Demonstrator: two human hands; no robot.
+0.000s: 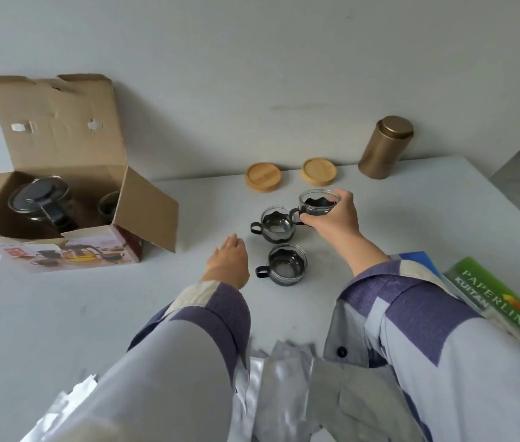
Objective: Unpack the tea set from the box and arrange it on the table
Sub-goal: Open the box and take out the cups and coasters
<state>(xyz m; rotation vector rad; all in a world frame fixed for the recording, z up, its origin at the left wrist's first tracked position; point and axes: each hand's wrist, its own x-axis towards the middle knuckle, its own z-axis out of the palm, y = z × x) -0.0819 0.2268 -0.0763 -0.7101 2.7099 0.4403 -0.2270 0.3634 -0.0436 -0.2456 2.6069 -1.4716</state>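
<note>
1. The right hand [332, 218] grips a small clear glass teacup in a dark metal holder [317, 202]; the fingers wrap its far and right side, the thumb sits near the looped handle; whether the cup's base touches the table cannot be told.
2. Just left of the held cup stands a second glass teacup with a dark scalloped metal holder [276, 224], its handle pointing left; the held cup's handle lies against its rim or very near it.
3. Nearer the person stands a third glass teacup of the same kind [285, 264], upright, handle to the left, apart from the second.
4. The left hand [228, 261] lies flat and open, fingers together and stretched forward, holding nothing; it sits just left of the third cup, low over the white table [61, 314].
5. Behind the cups lie two round pale wooden coasters [263, 177] and [318, 172], side by side, near the wall; right of them stands a tall gold-coloured metal canister with a lid [384, 148].
6. At the far left sits the open brown cardboard box with a printed front [57, 247], flaps up; inside it rest a glass teapot with a dark lid and handle [40, 200] and another glass cup [108, 204].
7. At the right edge lies a green packet printed PAPERLINE [501, 301]; crumpled silvery wrapping [281, 378] lies at the near edge between the sleeves.
</note>
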